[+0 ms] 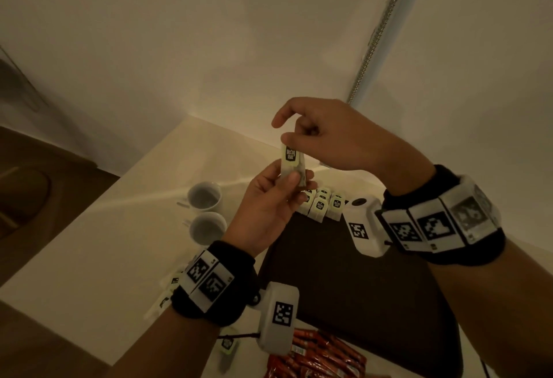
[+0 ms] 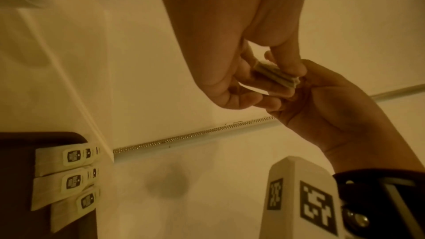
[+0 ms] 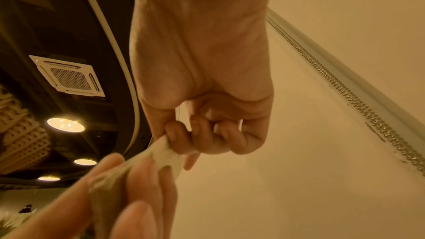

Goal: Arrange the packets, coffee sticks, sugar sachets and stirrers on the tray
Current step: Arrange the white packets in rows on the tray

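— Where is the tea bag packet [image 1: 291,162] relative to each hand?

— Held up in the air between them, above the far end of the dark tray [image 1: 353,282]. The left hand [image 1: 269,207] grips its lower part, thumb in front and fingers curled behind. The right hand [image 1: 326,135] comes from above; its thumb and a curled finger pinch the packet's top edge, the forefinger arched clear.

— Is it one packet?

— In the left wrist view the left hand [image 2: 230,61] holds a thin stack [image 2: 273,74], several layered edges; I cannot count them.

— Edges and room?

— A row of tea bags [image 1: 321,205] lies along the tray's far edge, overhanging it. The rest of the tray is bare. Two white cups [image 1: 206,213] stand on the worktop [image 1: 89,258] left of the tray, near the left wrist. Red coffee sticks [image 1: 317,356] lie at the tray's near edge, and loose packets [image 1: 170,291] sit left, partly behind the wristband. The wall stands close behind the worktop.

— Any writing?

— The held packet's dark label reads "McCoy teas". The labels on the row are too small to read.
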`<act>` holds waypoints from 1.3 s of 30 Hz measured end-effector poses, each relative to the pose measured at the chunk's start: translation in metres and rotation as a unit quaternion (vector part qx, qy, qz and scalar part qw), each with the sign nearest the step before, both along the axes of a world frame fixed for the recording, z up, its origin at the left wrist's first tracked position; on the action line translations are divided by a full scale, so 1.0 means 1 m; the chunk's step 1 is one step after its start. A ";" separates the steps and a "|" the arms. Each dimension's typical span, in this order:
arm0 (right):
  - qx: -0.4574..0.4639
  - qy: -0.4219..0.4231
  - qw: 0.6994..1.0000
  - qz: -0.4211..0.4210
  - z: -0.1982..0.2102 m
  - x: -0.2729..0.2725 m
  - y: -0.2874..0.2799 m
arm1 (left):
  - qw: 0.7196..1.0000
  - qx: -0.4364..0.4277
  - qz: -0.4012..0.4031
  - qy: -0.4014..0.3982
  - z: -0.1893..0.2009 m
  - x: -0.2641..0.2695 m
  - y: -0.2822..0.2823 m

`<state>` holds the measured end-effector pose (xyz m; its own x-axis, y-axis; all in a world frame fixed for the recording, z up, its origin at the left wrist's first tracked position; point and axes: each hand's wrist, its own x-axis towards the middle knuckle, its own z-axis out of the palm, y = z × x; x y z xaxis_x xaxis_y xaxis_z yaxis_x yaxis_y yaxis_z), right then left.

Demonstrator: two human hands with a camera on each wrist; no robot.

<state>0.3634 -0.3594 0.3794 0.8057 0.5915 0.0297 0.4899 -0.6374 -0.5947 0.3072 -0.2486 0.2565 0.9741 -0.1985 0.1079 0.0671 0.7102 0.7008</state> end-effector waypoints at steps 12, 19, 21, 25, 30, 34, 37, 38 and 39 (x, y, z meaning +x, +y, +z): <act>-0.005 0.042 0.998 -0.036 -0.008 0.001 -0.005 | 0.998 0.038 0.037 0.017 -0.003 -0.003 0.000; 0.014 -0.019 1.000 0.017 -0.006 -0.001 -0.017 | 0.994 0.082 0.064 -0.046 -0.004 0.002 0.008; 0.033 -0.047 0.998 0.019 -0.006 -0.002 -0.019 | 0.989 0.098 0.098 -0.053 0.000 0.005 0.008; 0.036 -0.073 0.997 0.009 -0.007 -0.006 -0.021 | 0.975 0.151 0.139 -0.080 0.007 0.009 0.005; 0.043 -0.092 0.995 -0.019 -0.005 -0.004 -0.027 | 0.960 0.239 0.086 -0.116 0.006 0.005 0.001; 0.050 -0.088 0.994 -0.026 -0.002 -0.003 -0.033 | 0.967 0.208 0.093 -0.112 0.006 0.005 -0.004; 0.077 -0.074 0.994 -0.033 -0.005 -0.004 -0.035 | 0.968 0.198 0.132 -0.080 0.009 0.006 -0.010; 0.091 -0.068 0.993 -0.038 -0.008 -0.005 -0.036 | 0.966 0.209 0.132 -0.076 0.010 0.007 -0.011; 0.105 -0.065 0.991 -0.045 -0.011 -0.005 -0.037 | 0.963 0.224 0.127 -0.078 0.009 0.006 -0.013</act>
<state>0.3584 -0.3965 0.3688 0.8363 0.4870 0.2518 0.5177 -0.5505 -0.6549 0.3131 -0.2615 0.2659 0.9763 -0.0167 0.2156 -0.1996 0.3132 0.9285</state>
